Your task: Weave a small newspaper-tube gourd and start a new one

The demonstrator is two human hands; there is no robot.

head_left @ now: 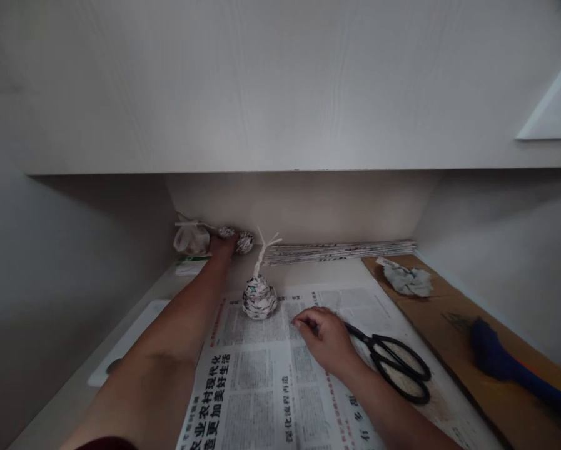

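My left hand (222,245) reaches to the back left, beside a small woven paper ball (245,242) and another patterned paper ball (226,232). Its fingers are hidden, so I cannot tell whether it grips either one. My right hand (324,337) rests low over the newspaper (256,394) with its fingers curled and thumb pressed in. Anything inside that hand is hidden. Black-handled scissors (399,362) lie right beside it, their blades running behind the hand. Between the hands, a rounded woven paper piece (259,299) stands upright, with a twisted stem splitting into loose ends at its top.
A bundle of rolled paper sticks (336,251) lies along the back wall. On the right, cardboard (430,319) carries a crumpled grey cloth (408,280) and a blue-handled tool (510,369). A clear plastic bag (191,239) sits back left. A cabinet panel (280,87) overhangs the work surface.
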